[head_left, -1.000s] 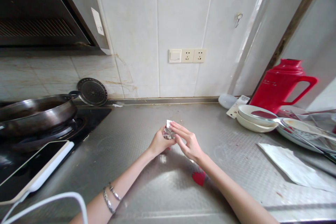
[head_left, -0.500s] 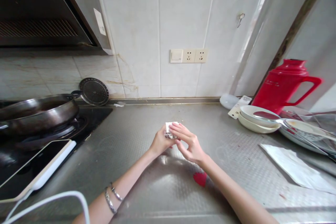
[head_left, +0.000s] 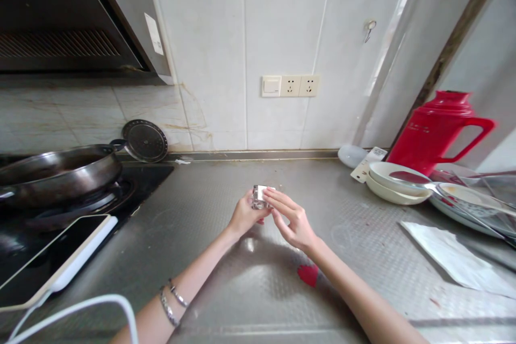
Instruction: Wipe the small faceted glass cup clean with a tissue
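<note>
My left hand (head_left: 243, 216) is closed around a small boxy thing (head_left: 258, 203) with shiny, grey-patterned sides and a white patch on top. Its exact kind is not clear, and part of it is hidden by my fingers. From the other side, my right hand (head_left: 293, 223) reaches over with its fingers stretched out, the tips resting on the white patch. The thumb of that hand is apart from the fingers. Both hands are above the middle of the metal counter (head_left: 217, 274). On the counter by my right forearm is a red heart-shaped patch (head_left: 308, 274).
At left, a pan (head_left: 76, 177) sits on the stove, with a phone (head_left: 52, 258) and white cable (head_left: 100, 298) in front. A round black disc (head_left: 145, 141) leans on the wall. At right are a red thermos (head_left: 433, 131), stacked bowls (head_left: 397, 192) and a white tissue (head_left: 451, 255).
The boxy thing has tilted slightly, and more of its shiny patterned side shows. My right fingertips have shifted a little on the white patch. My forearms are almost unmoved.
</note>
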Demonstrator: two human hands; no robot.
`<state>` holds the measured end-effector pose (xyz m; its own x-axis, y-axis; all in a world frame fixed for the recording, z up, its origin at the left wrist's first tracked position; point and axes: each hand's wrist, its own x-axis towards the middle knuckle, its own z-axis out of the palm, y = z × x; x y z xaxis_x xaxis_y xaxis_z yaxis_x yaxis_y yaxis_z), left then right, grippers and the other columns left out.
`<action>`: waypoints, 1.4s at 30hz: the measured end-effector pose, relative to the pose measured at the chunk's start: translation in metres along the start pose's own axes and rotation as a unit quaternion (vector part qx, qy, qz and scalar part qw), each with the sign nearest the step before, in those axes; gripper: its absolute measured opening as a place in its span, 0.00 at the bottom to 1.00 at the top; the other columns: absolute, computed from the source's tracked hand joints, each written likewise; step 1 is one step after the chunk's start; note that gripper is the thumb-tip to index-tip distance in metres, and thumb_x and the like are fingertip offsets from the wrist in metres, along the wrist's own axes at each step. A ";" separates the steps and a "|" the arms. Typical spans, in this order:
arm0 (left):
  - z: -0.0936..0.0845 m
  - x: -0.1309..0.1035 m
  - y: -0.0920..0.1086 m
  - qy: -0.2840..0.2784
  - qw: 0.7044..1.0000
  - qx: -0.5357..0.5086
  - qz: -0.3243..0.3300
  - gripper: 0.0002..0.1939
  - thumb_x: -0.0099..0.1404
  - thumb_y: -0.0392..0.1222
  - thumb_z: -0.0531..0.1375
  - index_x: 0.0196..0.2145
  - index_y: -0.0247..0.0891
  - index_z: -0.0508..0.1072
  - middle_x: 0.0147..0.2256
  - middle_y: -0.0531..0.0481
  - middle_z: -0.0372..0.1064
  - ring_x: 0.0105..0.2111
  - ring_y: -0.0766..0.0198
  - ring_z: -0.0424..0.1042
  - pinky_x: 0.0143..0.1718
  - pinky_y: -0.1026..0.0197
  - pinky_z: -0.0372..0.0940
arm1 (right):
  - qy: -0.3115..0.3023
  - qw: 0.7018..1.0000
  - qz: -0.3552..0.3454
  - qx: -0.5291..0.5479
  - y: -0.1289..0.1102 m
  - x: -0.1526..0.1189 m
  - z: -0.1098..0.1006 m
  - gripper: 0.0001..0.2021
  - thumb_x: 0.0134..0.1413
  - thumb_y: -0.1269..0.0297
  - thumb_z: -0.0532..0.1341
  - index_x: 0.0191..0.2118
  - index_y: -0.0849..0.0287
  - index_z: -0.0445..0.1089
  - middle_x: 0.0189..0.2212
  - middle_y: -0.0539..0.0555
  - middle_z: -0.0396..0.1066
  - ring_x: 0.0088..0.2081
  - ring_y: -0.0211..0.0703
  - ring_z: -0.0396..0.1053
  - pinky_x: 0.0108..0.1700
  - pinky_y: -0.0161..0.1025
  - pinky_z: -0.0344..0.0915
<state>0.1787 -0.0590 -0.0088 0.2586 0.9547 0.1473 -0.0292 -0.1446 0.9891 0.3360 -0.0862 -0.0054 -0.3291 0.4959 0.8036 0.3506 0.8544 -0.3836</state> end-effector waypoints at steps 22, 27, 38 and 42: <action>-0.006 -0.001 0.002 -0.105 0.991 -0.018 -0.075 0.33 0.52 0.57 0.65 0.49 0.35 0.65 0.32 0.47 0.73 0.19 0.68 0.70 0.21 0.64 0.67 | -0.019 0.944 0.237 0.230 0.018 -0.002 0.014 0.38 0.42 0.67 0.68 0.61 0.50 0.56 0.58 0.60 0.60 0.53 0.50 0.67 0.51 0.48 0.68; -0.009 0.002 -0.008 -0.188 0.981 -0.027 0.030 0.54 0.45 0.48 0.72 0.62 0.39 0.48 0.51 0.34 0.67 0.47 0.52 0.72 0.47 0.53 0.67 | 0.000 0.901 0.322 0.290 0.019 0.001 0.014 0.42 0.37 0.64 0.71 0.61 0.54 0.57 0.48 0.60 0.71 0.43 0.51 0.74 0.41 0.47 0.74; -0.015 0.002 -0.006 -0.096 0.988 0.086 0.079 0.55 0.43 0.37 0.73 0.62 0.41 0.46 0.53 0.37 0.65 0.49 0.51 0.70 0.52 0.50 0.63 | -0.013 0.889 0.336 0.312 0.012 0.005 0.011 0.37 0.40 0.62 0.71 0.58 0.57 0.60 0.51 0.60 0.70 0.46 0.51 0.73 0.44 0.47 0.73; -0.015 0.002 -0.010 -0.050 0.985 0.125 0.108 0.45 0.45 0.40 0.71 0.57 0.40 0.55 0.50 0.40 0.68 0.47 0.55 0.71 0.49 0.55 0.65 | -0.034 0.926 0.292 0.238 0.019 0.003 0.011 0.32 0.45 0.59 0.68 0.58 0.54 0.61 0.55 0.58 0.67 0.52 0.51 0.68 0.48 0.47 0.71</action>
<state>0.1655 -0.0514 -0.0181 0.3674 0.8655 0.3405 0.1420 -0.4140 0.8992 0.3319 -0.0669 -0.0157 -0.2657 0.8895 0.3716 0.0656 0.4013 -0.9136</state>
